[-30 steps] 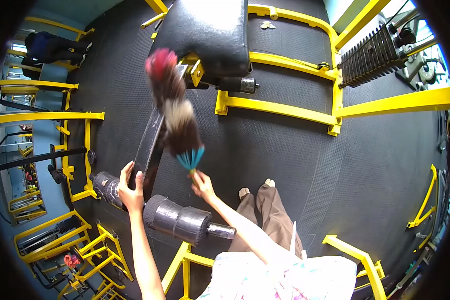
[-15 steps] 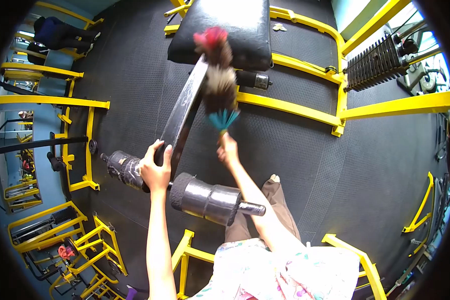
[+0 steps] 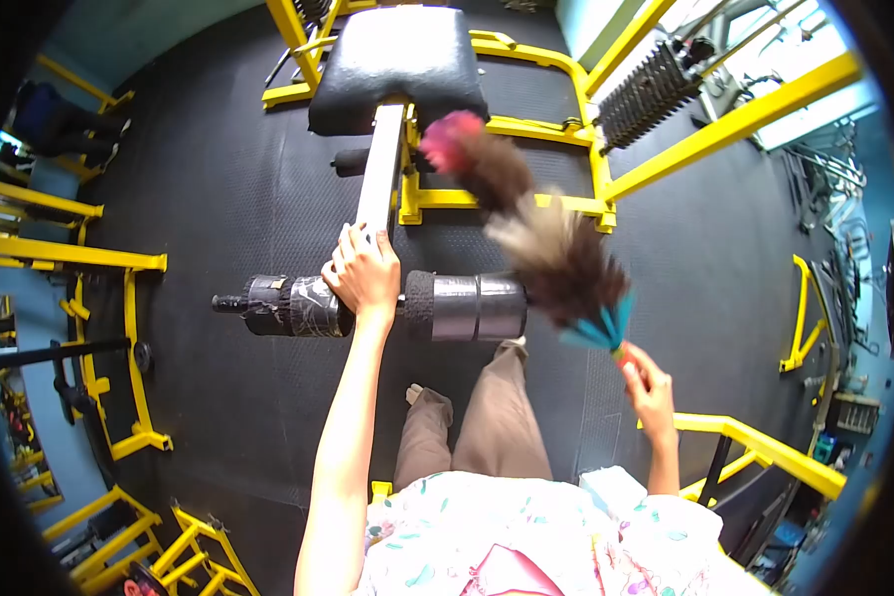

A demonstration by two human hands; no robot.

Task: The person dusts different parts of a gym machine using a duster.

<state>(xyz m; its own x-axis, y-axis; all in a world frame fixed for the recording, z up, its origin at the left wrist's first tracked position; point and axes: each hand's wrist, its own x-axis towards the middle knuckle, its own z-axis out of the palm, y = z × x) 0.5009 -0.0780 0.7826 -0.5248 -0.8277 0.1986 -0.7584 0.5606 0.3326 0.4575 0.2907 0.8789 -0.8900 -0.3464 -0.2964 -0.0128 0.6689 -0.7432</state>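
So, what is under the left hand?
The left hand grips the grey metal arm between two taped roller pads. The joint beneath the palm is covered.

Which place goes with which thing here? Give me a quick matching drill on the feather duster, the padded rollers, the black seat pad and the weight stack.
Things:
1. feather duster
2. padded rollers
3. black seat pad
4. weight stack

Places:
A. at the far end of the grey bar, top of the view
B. held by its handle in the right hand
C. upper right, beside a yellow beam
D. either side of the left hand, which grips the bar

Pairs: 1-B, 2-D, 3-A, 4-C
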